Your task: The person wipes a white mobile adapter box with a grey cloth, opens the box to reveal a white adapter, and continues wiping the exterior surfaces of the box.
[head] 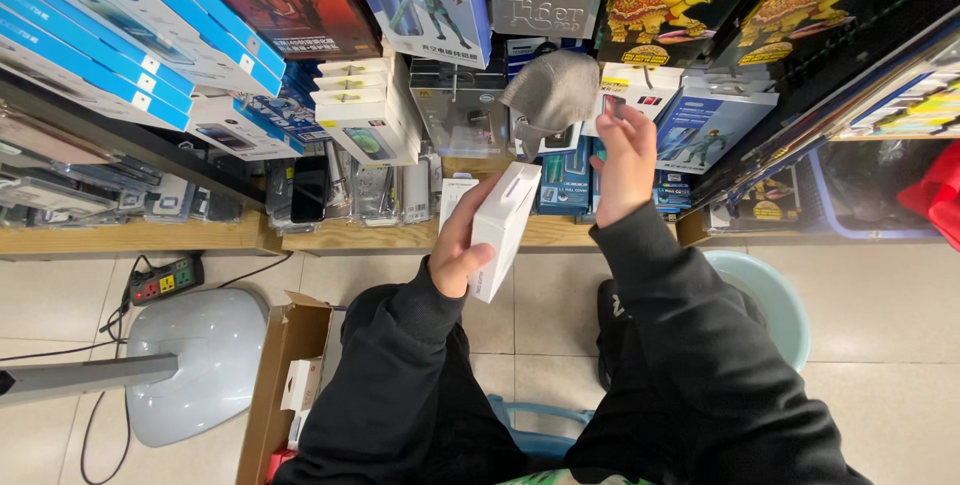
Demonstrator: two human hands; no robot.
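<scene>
While the left hand (pixel 455 250) gripped a white box (pixel 503 230) by its lower edge, thumb on 1 face and fingers wrapped behind, the box stood tilted on end in the air, just above the front lip of the wooden shelf (pixel 350 237). That narrow pinch near 1 corner looked like the weak point: a slip would likely have dropped the box to the tiled floor (pixel 900 325) or into the open cardboard carton (pixel 285 365) by the knee. The right hand (pixel 622 160) reached up with fingers loosely spread, holding nothing, its tips touching a small white package (pixel 640 90) in the stacked rows. A careless tug there could have pulled neighbouring boxes down. A grey cap (pixel 552 90) hung just beside it and might have snagged.
</scene>
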